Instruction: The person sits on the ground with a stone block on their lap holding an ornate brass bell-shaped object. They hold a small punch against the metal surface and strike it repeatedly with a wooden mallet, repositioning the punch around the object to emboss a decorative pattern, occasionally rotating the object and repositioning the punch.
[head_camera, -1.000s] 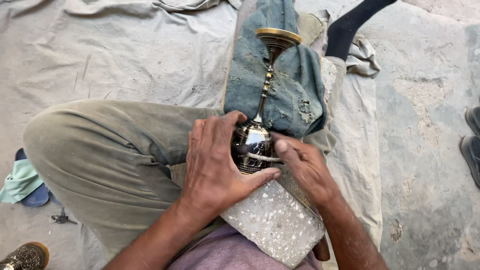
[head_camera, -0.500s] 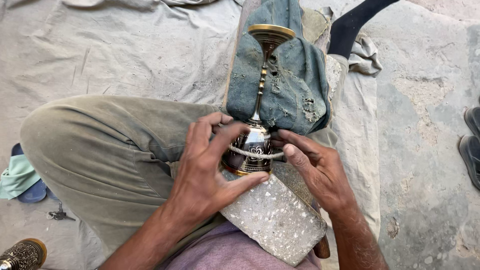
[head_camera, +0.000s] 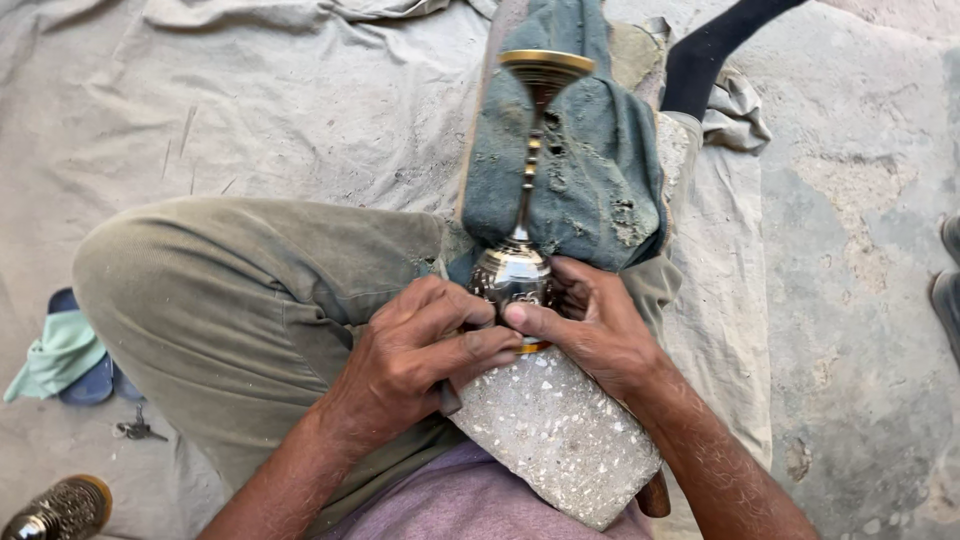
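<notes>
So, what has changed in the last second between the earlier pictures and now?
The left hand slid lower, off the top of the metal goblet's bowl; its fingers now curl under the bowl, over the speckled stone block. The right hand closed in tighter from the other side. Both hands kept their grip. The goblet still lies along the blue cloth on the leg, base pointing away.

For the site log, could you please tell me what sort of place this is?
Probably an informal floor-level metal workshop: the person sits on a cloth over rough concrete, both hands working a metal goblet on a stone block.
</notes>
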